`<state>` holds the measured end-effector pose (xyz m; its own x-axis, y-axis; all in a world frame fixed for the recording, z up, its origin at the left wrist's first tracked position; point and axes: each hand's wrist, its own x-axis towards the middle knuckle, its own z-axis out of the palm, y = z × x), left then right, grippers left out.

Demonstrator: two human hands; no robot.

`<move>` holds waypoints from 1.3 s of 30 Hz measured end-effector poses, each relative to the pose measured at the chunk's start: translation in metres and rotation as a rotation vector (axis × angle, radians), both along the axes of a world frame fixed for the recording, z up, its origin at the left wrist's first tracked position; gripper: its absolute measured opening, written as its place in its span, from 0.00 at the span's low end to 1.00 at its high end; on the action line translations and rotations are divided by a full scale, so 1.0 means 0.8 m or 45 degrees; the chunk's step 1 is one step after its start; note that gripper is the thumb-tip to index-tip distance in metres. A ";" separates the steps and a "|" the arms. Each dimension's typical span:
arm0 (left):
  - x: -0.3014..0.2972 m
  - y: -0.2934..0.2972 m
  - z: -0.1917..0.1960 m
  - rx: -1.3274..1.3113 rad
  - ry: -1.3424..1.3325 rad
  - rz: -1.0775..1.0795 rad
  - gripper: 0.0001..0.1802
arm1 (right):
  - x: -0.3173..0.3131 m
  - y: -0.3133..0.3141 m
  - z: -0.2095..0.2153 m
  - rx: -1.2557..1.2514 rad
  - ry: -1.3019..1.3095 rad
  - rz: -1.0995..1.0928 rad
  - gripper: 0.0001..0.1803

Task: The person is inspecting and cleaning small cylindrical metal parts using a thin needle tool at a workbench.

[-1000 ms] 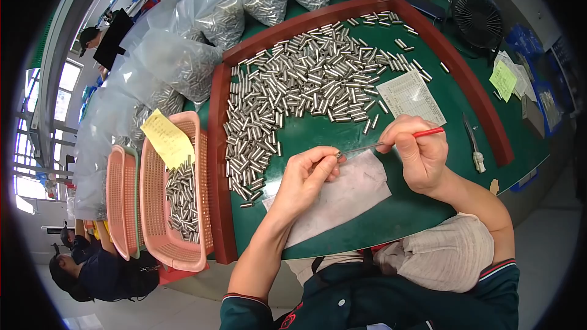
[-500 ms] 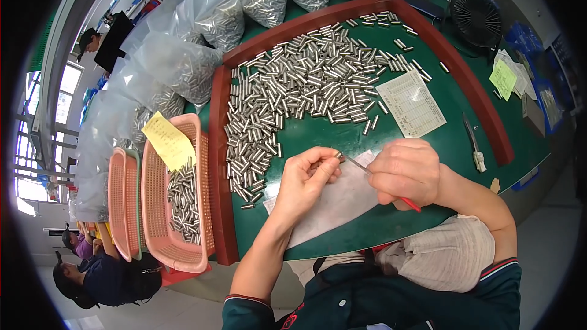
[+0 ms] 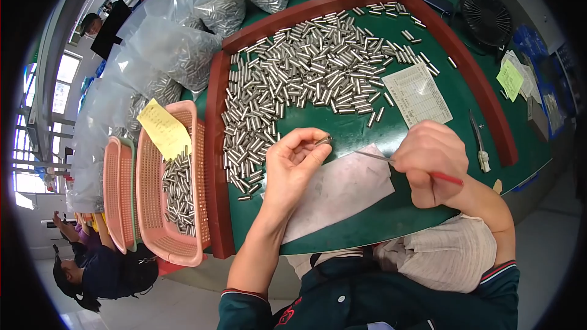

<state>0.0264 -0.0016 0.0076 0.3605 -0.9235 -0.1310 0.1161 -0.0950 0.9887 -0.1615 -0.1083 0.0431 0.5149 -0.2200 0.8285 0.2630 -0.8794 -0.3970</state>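
Observation:
Pinched between the thumb and fingers of my left hand (image 3: 292, 168) is a small metal cylinder (image 3: 324, 140), its end facing right. My right hand (image 3: 431, 162) is closed around a slim metal tool with a red handle (image 3: 449, 178); its thin shaft (image 3: 374, 156) points left toward the cylinder, with a gap between them. I cannot tell the exact kind of tip. Under both hands lies a smudged whitish sheet (image 3: 345, 192) on the green tabletop (image 3: 333, 241). Beyond them spreads a large heap of similar metal cylinders (image 3: 312, 70).
A red-brown raised frame (image 3: 217, 146) borders the heap. Pink baskets (image 3: 147, 208) stand left, one holding cylinders and a yellow note (image 3: 164, 128). Filled plastic bags (image 3: 183, 55) line the back. On the right are a printed card (image 3: 419, 95), tweezers (image 3: 477, 134) and a black fan (image 3: 485, 17).
The tool tip has come away from the cylinder, my right hand moving right. My left hand has shifted up and left with the cylinder, turning it. The view has shifted slightly.

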 end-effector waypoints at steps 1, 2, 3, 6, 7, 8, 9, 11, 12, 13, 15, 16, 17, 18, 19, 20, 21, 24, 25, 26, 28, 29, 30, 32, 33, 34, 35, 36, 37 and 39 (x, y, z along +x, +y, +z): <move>0.000 0.002 0.001 -0.016 0.049 0.002 0.09 | 0.001 0.001 -0.001 0.065 0.039 -0.015 0.05; 0.001 0.001 0.002 -0.040 0.097 -0.001 0.10 | 0.004 0.003 -0.002 0.134 0.088 -0.027 0.07; 0.003 0.000 0.001 -0.028 0.177 -0.019 0.10 | 0.008 0.004 -0.005 0.163 0.122 -0.017 0.07; 0.006 -0.003 -0.004 0.015 0.271 -0.073 0.11 | 0.013 0.005 -0.010 0.161 0.240 0.005 0.07; 0.004 -0.005 -0.003 0.027 0.308 -0.082 0.11 | 0.012 0.004 -0.010 0.160 0.308 0.016 0.07; 0.004 -0.005 -0.003 0.025 0.301 -0.080 0.11 | 0.012 0.005 -0.010 0.161 0.374 0.034 0.07; 0.004 -0.004 -0.004 0.019 0.323 -0.085 0.10 | 0.012 0.005 -0.010 0.158 0.368 0.036 0.07; 0.005 -0.004 -0.005 0.010 0.343 -0.090 0.10 | 0.013 0.005 -0.011 0.172 0.344 0.028 0.07; 0.006 -0.004 -0.006 0.017 0.389 -0.109 0.10 | 0.012 0.005 -0.011 0.168 0.342 0.028 0.07; 0.006 -0.004 -0.006 0.025 0.436 -0.128 0.09 | 0.012 0.006 -0.010 0.168 0.349 0.028 0.07; 0.008 -0.003 -0.005 0.019 0.461 -0.146 0.08 | 0.012 0.007 -0.008 0.164 0.350 0.028 0.07; 0.008 -0.002 -0.005 0.017 0.491 -0.164 0.08 | 0.012 0.008 -0.008 0.169 0.352 0.026 0.07; 0.010 -0.002 -0.007 0.014 0.489 -0.163 0.08 | 0.013 0.007 -0.009 0.175 0.354 0.025 0.08; 0.011 -0.002 -0.008 0.014 0.506 -0.171 0.08 | 0.014 0.007 -0.010 0.173 0.352 0.027 0.08; 0.011 -0.002 -0.009 0.015 0.524 -0.178 0.08 | 0.015 0.007 -0.011 0.176 0.351 0.026 0.08; 0.011 -0.002 -0.008 0.012 0.523 -0.181 0.08 | 0.015 0.007 -0.011 0.177 0.351 0.019 0.08; 0.011 -0.002 -0.007 0.023 0.524 -0.186 0.07 | 0.014 0.007 -0.010 0.174 0.350 0.017 0.08; 0.012 -0.003 -0.006 0.035 0.527 -0.200 0.08 | 0.015 0.006 -0.009 0.181 0.355 0.018 0.08; 0.012 -0.004 -0.007 0.035 0.530 -0.211 0.09 | 0.016 0.006 -0.008 0.183 0.350 0.018 0.08; 0.012 -0.004 -0.006 0.036 0.530 -0.210 0.09 | 0.016 0.006 -0.008 0.185 0.346 0.017 0.08; 0.011 -0.005 -0.005 0.025 0.520 -0.227 0.11 | 0.016 0.006 -0.008 0.190 0.343 0.017 0.08; 0.012 -0.005 -0.006 0.025 0.519 -0.227 0.11 | 0.016 0.006 -0.009 0.194 0.341 0.017 0.08; 0.013 -0.004 -0.008 0.014 0.522 -0.245 0.11 | 0.016 0.006 -0.009 0.194 0.340 0.017 0.08; 0.013 -0.004 -0.009 0.002 0.525 -0.264 0.12 | 0.015 0.006 -0.008 0.192 0.342 0.014 0.08; 0.012 -0.004 -0.009 -0.001 0.531 -0.272 0.12 | 0.014 0.007 -0.008 0.192 0.342 0.013 0.08; 0.011 -0.004 -0.009 -0.004 0.537 -0.280 0.12 | 0.013 0.007 -0.008 0.192 0.344 0.014 0.08; 0.011 -0.004 -0.009 -0.005 0.536 -0.282 0.12 | 0.012 0.007 -0.008 0.191 0.346 0.014 0.08; 0.010 -0.004 -0.009 -0.003 0.537 -0.282 0.12 | 0.011 0.008 -0.008 0.190 0.346 0.012 0.08; 0.009 -0.004 -0.010 -0.001 0.539 -0.282 0.12 | 0.011 0.008 -0.008 0.192 0.343 0.011 0.08; 0.010 -0.001 -0.008 0.017 0.470 -0.248 0.11 | 0.013 0.008 -0.010 0.204 0.344 0.020 0.08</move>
<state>0.0347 -0.0022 0.0008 0.1056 -0.9671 -0.2313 0.4409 -0.1630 0.8826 -0.1507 -0.1019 0.0354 0.7163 -0.3267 0.6167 0.1422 -0.7968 -0.5873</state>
